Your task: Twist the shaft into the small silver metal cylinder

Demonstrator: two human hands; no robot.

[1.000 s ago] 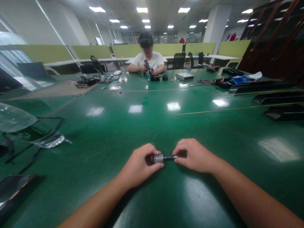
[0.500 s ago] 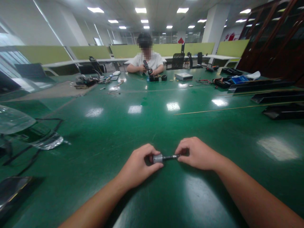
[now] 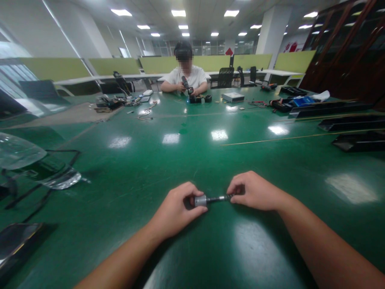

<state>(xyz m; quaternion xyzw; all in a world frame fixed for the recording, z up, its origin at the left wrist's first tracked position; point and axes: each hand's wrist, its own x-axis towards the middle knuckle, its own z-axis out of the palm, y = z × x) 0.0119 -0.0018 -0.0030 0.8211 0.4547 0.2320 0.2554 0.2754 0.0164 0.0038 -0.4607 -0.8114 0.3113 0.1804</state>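
Low over the green table, my left hand [image 3: 177, 204] is closed round a short grey metal cylinder [image 3: 200, 200], thumb and fingers on its sides. From the cylinder's right end a thin dark shaft [image 3: 215, 199] sticks out, with a shiny silver band near its far end. The tip end of this shaft lies between the thumb and fingertips of my right hand [image 3: 252, 190]. The tip looks dark and ridged, partly covered by the fingers. Whether tip and shaft are one piece I cannot tell.
A clear plastic bottle [image 3: 36, 160] lies on the left by black cables, with a dark phone-like slab [image 3: 18, 245] nearer me. Thin rods [image 3: 270, 140] and black channel pieces [image 3: 357, 140] lie at right. Across the green table [image 3: 168, 160], a person [image 3: 185, 80] holds a power drill [image 3: 185, 82].
My right hand has slid slightly right along the shaft, so more of it shows, including the silver band. My left hand and the cylinder have barely moved.
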